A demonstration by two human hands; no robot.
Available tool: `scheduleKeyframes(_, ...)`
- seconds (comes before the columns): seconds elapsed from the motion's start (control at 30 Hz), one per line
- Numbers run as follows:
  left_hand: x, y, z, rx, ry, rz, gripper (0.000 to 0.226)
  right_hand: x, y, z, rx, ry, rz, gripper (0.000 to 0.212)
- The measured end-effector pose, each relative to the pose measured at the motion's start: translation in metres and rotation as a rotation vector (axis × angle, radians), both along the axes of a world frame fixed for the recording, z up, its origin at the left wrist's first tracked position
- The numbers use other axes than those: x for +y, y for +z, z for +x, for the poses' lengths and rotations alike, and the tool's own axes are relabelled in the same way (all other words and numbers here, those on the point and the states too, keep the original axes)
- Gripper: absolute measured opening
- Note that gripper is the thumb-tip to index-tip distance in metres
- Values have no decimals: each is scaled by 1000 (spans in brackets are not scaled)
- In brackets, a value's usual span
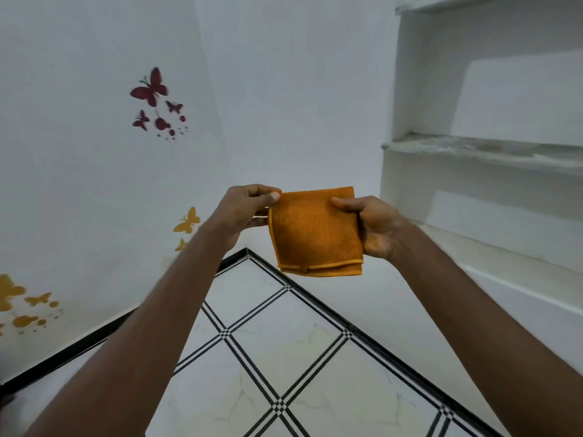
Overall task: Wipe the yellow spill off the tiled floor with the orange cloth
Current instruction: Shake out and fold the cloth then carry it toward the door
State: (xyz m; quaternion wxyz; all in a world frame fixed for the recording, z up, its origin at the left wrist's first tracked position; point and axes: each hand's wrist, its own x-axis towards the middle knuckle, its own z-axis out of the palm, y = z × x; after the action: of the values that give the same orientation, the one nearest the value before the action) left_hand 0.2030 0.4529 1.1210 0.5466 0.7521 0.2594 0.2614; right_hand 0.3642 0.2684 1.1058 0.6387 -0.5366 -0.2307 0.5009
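Cloth: the folded orange cloth [316,232] hangs in the air between the fingers of both hands.
Left hand [244,212]: pinches its upper left corner.
Right hand [373,227]: grips its right edge.
Floor [284,351]: no yellow spill in view.
Progress: wiping apparently not begun.

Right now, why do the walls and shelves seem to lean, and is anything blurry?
Head view: the wide lens bends the shelves and walls outward; the red butterflies are smeared as if by motion; the cloth and both hands, left and right, look sharp; light is soft and even, without glare.
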Motion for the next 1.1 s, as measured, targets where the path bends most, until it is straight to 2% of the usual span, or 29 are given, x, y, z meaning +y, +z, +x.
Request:
scheduleKeyframes(0.1,-9,-28,5,-5,-223,-275,44,-27,-12,-9,49,-115,-14,33)
scheduleKeyframes(0.17,-32,-52,19,31,-363,-394,55,-61,-23,-18,78,-226,-32,34)
scheduleKeyframes(0.23,-62,-70,38,40,-394,-425,57,-101,-35,-22,102,-336,-58,33)
scheduleKeyframes(0.43,-199,-96,90,93,-579,-429,45,-268,-58,-35,158,-695,-94,33)
scheduleKeyframes(0.57,-336,-101,110,164,-822,-450,44,-416,-70,-71,178,-933,-64,37)
scheduleKeyframes(0.73,-525,-111,108,286,-1159,-489,48,-598,-89,-147,186,-1201,-42,62)
scheduleKeyframes(0.97,-841,-139,35,499,-1574,-409,49,-857,-108,-297,212,-1572,-51,61)
scheduleKeyframes(1.1,-985,-149,-5,560,-1733,-414,52,-965,-110,-371,242,-1745,-13,38)
